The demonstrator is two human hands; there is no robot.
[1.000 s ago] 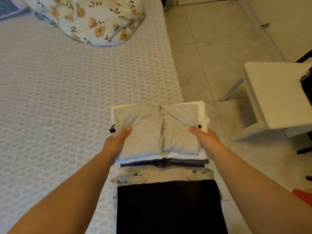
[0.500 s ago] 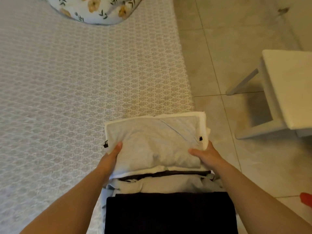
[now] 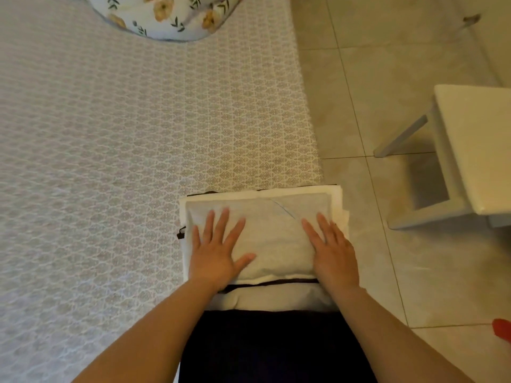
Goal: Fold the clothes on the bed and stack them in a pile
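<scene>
Two flat palms press a folded grey garment (image 3: 272, 239) onto the top of a pile of clothes (image 3: 276, 295) at the lower centre of the frame, near the right edge of the bed (image 3: 110, 161). Half a second ago the left hand (image 3: 217, 251) and the right hand (image 3: 331, 251) gripped the garment by its sides, thumbs on top and fingers curled beneath; a second ago they held it slightly raised, with its two halves bunched and creased. Now both hands lie spread open on the cloth, fingers straight and splayed, holding nothing, and the garment looks smooth and square.

The grey piece rests on a folded white layer (image 3: 336, 197) whose border shows around it, with a thin dark layer and a paler one visible below toward the bottom of the frame. A black garment (image 3: 262, 346) fills the lower centre, just in front of the stack; whether it belongs to the pile cannot be told.

The change suggests the carry-and-place step is over and the person is flattening the newest addition. No loose clothes are visible on the patterned bedspread in this view, so the task appears close to done, though parts of the bed lie outside the frame.

A floral cushion (image 3: 166, 15) sits at the upper left-centre edge. A pale stool (image 3: 475, 150) stands on the tiled floor (image 3: 373, 78) at right.
</scene>
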